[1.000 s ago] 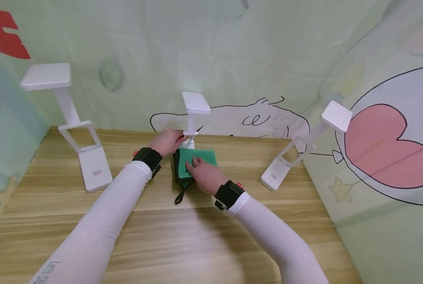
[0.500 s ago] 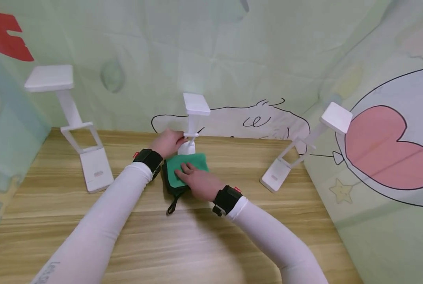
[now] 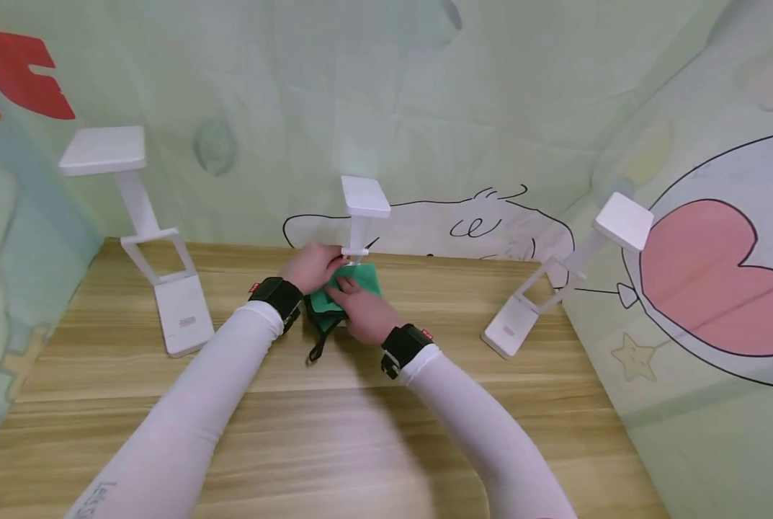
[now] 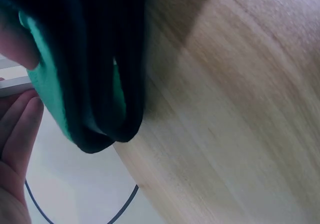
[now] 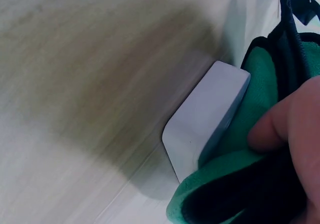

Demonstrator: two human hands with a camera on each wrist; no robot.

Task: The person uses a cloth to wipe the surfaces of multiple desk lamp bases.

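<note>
In the head view a folded green cloth (image 3: pixel 360 276) with black edging and a black hanging loop covers the base of the middle white desk lamp (image 3: pixel 365 196). My right hand (image 3: pixel 369 316) holds the cloth against that base, its thumb curled onto a fold in the right wrist view. A white corner of the lamp base (image 5: pixel 205 114) shows beside the cloth there. My left hand (image 3: pixel 313 267) pinches the lamp at its hinge bar; the left wrist view has the white bar (image 4: pixel 17 86) between thumb and fingers, with the cloth's folds hanging close by.
Another white lamp (image 3: pixel 181 310) stands at the left of the wooden table (image 3: pixel 334 447), and a third lamp (image 3: pixel 511 326) stands tilted at the right. A printed fabric backdrop (image 3: pixel 256 94) rises along the table's back and sides.
The right hand and cloth first slid left and toward me, uncovering part of the lamp base, then moved back up over it. The left hand keeps its hold; the view has shifted slightly.
</note>
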